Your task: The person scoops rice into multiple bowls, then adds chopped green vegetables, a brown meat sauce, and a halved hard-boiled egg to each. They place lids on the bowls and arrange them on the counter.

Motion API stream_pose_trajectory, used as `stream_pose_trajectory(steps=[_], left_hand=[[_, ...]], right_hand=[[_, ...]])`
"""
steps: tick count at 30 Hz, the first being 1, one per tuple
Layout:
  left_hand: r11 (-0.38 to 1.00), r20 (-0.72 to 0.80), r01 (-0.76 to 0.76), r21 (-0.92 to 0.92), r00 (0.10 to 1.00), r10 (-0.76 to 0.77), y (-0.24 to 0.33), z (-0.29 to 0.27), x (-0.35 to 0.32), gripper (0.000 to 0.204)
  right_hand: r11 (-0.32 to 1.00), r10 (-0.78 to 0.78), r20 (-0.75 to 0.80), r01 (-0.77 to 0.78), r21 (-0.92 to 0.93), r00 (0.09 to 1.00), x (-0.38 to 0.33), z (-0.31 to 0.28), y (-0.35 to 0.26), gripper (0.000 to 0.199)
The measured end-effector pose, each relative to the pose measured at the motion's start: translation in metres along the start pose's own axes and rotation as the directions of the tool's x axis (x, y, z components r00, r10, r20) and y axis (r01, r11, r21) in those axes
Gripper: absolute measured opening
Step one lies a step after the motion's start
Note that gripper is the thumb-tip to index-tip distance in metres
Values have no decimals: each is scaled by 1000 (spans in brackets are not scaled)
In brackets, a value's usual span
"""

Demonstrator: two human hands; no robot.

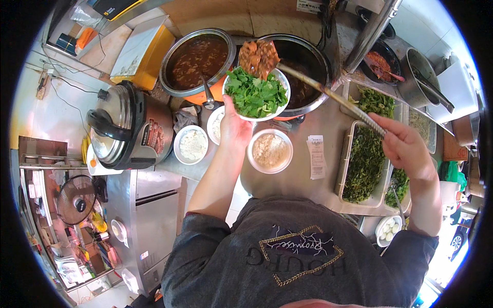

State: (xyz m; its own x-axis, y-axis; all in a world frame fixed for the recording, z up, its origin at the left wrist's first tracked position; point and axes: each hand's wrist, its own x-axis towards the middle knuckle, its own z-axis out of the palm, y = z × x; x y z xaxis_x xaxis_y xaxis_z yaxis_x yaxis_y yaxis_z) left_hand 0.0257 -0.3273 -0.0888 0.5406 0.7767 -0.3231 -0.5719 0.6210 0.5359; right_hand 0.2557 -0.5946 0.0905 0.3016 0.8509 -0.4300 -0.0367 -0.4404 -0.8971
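My left hand (238,128) grips a white bowl (287,91) from its near left side. Chopped green herbs (256,95) fill that bowl to its rim. From the right, my right hand (403,141) is closed round the long handle of a ladle (328,92). The ladle's head, heaped with brown chunky stew (258,57), is above the far edge of the bowl. Behind the bowl stand two deep pots of dark broth, the left pot (164,72) with a spoon (207,92) leaning in it, the right pot (304,109) partly hidden by the ladle and bowl.
A bowl of beige food (250,153) sits nearest me, with two bowls of white contents to its left. Paper slips (317,156) lie beside a tray of chopped greens (345,160). A pressure cooker (123,123) stands left; a metal post (372,36) rises at the back right.
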Motion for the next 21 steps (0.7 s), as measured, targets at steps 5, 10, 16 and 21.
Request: stream_pose_trajectory(steps=[5,10,16,21], left_hand=[[998,118,9,-59,993,-2,-2,3,7,54],[996,144,33,-78,989,-22,-6,2,8,55],[995,157,27,-97,988,-11,-9,-3,10,56],[995,148,26,-92,989,-13,-8,-4,8,58]], right_hand=[[975,-112,-15,107,-196,994,-1,12,20,47],[836,-355,-49,294,-463,933,0,17,25,43],[754,-374,-96,242,-611,923,-4,21,26,44],[721,-497,-87,355,-595,864,2,20,32,45]])
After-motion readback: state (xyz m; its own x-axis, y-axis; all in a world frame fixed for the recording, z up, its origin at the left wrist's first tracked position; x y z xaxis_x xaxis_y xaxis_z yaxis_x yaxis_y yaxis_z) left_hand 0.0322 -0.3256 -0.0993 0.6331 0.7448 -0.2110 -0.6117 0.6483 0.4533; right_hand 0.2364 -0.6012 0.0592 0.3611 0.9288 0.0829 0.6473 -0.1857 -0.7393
